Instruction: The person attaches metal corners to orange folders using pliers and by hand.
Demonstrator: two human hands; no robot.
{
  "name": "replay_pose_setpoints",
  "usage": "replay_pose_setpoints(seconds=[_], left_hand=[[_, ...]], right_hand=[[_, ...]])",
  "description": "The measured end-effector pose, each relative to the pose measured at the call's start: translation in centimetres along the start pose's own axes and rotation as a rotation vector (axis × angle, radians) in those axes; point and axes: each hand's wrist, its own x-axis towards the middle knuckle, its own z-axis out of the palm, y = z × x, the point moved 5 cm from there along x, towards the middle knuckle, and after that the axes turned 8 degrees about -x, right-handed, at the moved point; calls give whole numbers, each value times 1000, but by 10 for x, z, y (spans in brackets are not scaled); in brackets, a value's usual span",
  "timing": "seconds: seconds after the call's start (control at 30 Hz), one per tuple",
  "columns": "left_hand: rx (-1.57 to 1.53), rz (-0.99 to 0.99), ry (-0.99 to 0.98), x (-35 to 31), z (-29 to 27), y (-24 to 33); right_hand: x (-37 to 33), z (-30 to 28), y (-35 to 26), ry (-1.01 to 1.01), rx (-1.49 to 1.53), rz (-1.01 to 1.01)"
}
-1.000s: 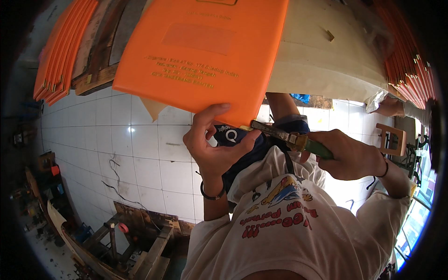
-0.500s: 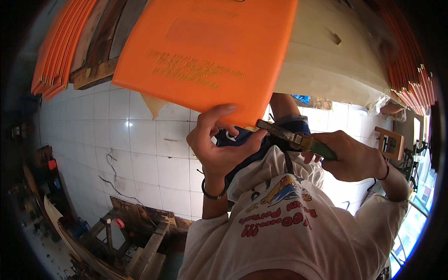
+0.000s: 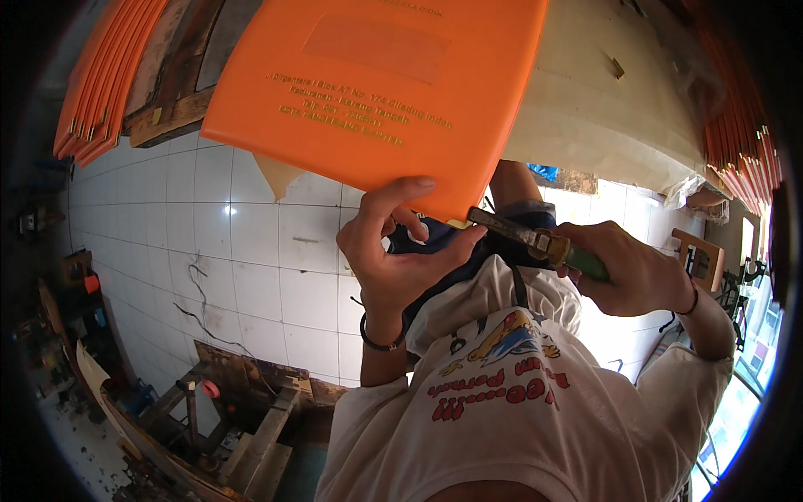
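Note:
An orange folder cover [image 3: 368, 92] with gold lettering lies over the table's near edge. A small gold metal corner [image 3: 458, 223] sits on its nearest corner. My left hand [image 3: 389, 243] grips the cover beside that corner, index finger on top and thumb close to the metal piece. In my right hand [image 3: 631, 268] is a pair of pliers [image 3: 523, 236] with green grips. Their jaws touch or nearly touch the cover's corner from the right; whether they clamp it I cannot tell.
Stacked orange covers with gold corners [image 3: 104, 92] stand at the far left, and more covers [image 3: 744, 151] at the far right. A beige-covered table [image 3: 585, 109] extends behind. A wooden stool [image 3: 698, 259] stands at right. Wooden frames [image 3: 259, 435] and a cord [image 3: 201, 314] lie on the tiled floor.
The orange cover has shifted slightly to the right, and the pliers' jaws have moved a little right and away from me with its corner. Both hands keep their grips.

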Motion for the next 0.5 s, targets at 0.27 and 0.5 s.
replay_pose_setpoints(seconds=[0.27,0.5], left_hand=[[37,-66,-96,3,-4,5],[64,-47,-103,3,-4,6]], right_hand=[[3,1,-4,106,14,-99],[7,12,5,45,-5,-99]])
